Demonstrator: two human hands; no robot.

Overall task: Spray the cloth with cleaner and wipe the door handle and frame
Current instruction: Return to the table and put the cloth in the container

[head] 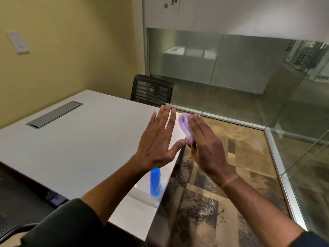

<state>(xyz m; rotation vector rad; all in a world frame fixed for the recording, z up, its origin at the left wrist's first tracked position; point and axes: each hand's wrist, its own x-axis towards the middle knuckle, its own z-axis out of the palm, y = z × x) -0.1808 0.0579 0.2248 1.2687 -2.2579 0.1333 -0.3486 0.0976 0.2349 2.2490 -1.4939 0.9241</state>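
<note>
My right hand (208,148) is closed around a bunched purple cloth (185,124), which bulges out past the fingers and thumb. My left hand (156,139) is held up just left of it, flat, fingers spread, its thumb tip close to the cloth. A blue spray bottle (155,182) stands on the white table (80,148) near the right edge, below my left wrist; its top is hidden by my arm. No door handle is in view.
A black mesh chair (152,90) stands at the table's far end. A grey cable hatch (55,114) is set into the tabletop. Glass partition walls with metal frames (277,164) run along the right and back. Patterned carpet (213,202) covers the floor.
</note>
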